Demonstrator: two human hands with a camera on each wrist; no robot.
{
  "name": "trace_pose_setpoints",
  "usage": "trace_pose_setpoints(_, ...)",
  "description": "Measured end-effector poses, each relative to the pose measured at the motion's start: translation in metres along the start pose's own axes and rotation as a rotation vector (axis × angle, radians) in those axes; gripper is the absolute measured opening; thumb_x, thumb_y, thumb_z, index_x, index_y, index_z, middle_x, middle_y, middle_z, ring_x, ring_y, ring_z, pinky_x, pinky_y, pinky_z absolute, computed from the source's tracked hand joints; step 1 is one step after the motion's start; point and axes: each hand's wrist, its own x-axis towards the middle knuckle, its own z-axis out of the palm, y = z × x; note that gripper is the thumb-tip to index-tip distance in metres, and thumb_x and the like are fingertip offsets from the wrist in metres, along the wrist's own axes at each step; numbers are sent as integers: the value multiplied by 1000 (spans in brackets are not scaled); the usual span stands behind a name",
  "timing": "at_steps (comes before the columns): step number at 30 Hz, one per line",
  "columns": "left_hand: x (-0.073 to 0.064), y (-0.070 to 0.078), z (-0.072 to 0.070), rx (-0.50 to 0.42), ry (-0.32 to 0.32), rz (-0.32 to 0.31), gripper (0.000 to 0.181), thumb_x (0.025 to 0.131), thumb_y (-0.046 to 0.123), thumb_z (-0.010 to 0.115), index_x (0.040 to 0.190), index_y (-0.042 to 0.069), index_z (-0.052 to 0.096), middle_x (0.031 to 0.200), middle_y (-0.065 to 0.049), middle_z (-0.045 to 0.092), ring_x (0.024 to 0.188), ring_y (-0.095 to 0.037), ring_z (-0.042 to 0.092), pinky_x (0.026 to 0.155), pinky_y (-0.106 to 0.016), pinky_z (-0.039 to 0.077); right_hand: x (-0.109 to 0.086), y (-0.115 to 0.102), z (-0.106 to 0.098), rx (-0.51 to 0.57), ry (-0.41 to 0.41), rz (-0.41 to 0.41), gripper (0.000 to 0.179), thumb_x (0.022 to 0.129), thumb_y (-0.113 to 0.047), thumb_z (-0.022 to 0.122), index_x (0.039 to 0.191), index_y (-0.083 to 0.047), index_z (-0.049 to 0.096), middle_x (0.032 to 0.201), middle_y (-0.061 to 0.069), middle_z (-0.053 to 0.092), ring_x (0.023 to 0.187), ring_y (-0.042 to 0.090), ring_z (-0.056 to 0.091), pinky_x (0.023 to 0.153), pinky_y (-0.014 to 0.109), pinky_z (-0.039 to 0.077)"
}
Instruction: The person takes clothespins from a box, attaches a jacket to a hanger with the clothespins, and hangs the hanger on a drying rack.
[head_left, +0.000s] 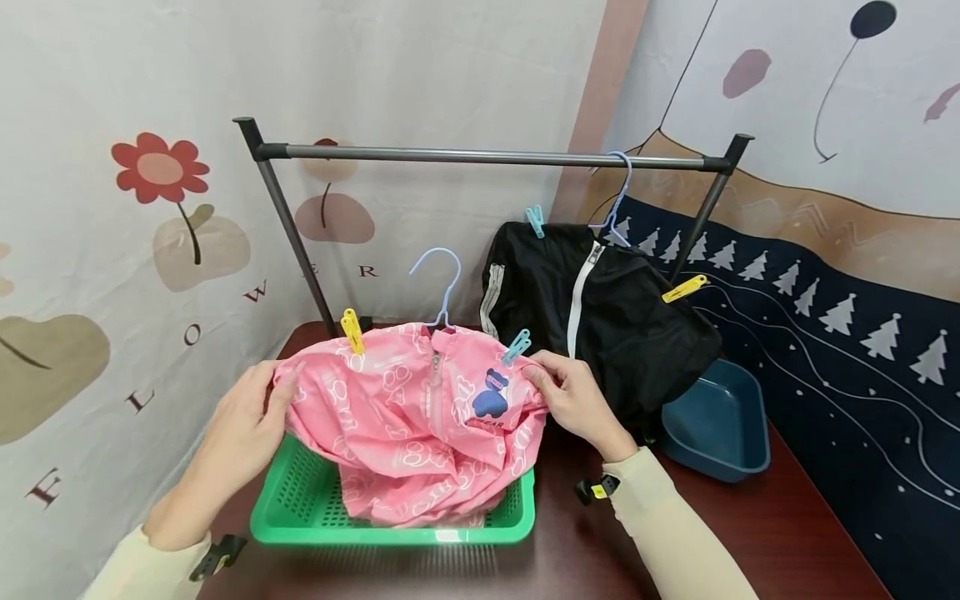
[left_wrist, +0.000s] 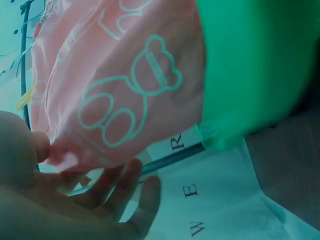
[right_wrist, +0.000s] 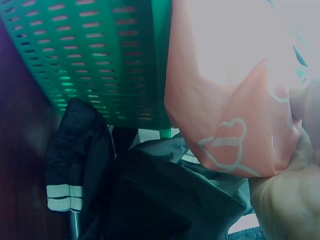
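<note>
A pink jacket [head_left: 397, 417] with white bear outlines and a blue bear patch is on a lilac hanger [head_left: 446, 287], its hook standing free below the rail. My left hand [head_left: 243, 429] pinches the jacket's left shoulder; in the left wrist view, the thumb and fingers [left_wrist: 120, 187] hold the cloth's edge. At the other shoulder, my right hand [head_left: 577, 400] pinches the fabric between thumb and fingers. A yellow clothespin [head_left: 352, 331] and a blue clothespin [head_left: 517, 346] are clipped on the jacket's shoulders. Its lower part lies in a green basket [head_left: 300, 533].
A black jacket [head_left: 540, 292] hangs from the metal rail [head_left: 480, 155] on a second hanger [head_left: 621, 200], with a blue clothespin [head_left: 535, 221] and a yellow clothespin [head_left: 684, 288] on it. A blue bin [head_left: 720, 421] stands behind at right on the dark red table [head_left: 750, 525].
</note>
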Motion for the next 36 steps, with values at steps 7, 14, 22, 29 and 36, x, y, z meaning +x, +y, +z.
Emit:
trace_pose_setpoints(7,-5,-16,-8,50,-108,-31,38,124,17,49,151,-9,61,137,-35,70,128,-60,67,106,-81,53,-1,-3,0,1,46,25,13,115,-18,75,120,-15,87,89,4,79,76,12,68,70,24,58)
trace_pose_setpoints(14,-9,-33,-5,122,-349,-104,49,111,20,81,145,-9,61,133,-36,77,107,-45,81,87,-63,69,-3,-3,1,1,75,26,13,115,-16,75,120,-12,87,87,5,79,74,10,67,67,24,57)
trace_pose_setpoints(22,-10,-34,-5,38,-495,-242,67,110,20,82,160,-7,48,106,-22,80,67,-18,78,58,-37,68,-3,-5,-1,-21,101,2,15,115,-16,75,123,-12,87,92,6,84,75,8,69,67,23,57)
trace_pose_setpoints(29,-11,-34,-10,43,-483,-245,60,110,18,80,159,-3,53,92,-7,81,61,-17,74,56,-36,66,-5,-7,-4,10,115,-12,14,115,-15,75,121,-11,87,85,6,80,70,10,69,62,22,57)
trace_pose_setpoints(36,-12,-36,-12,41,-471,-251,57,112,18,79,158,-4,54,92,-5,84,61,-17,77,57,-37,66,-1,-10,-8,-1,165,-54,13,115,-16,75,114,-11,87,75,5,72,67,9,64,58,21,50)
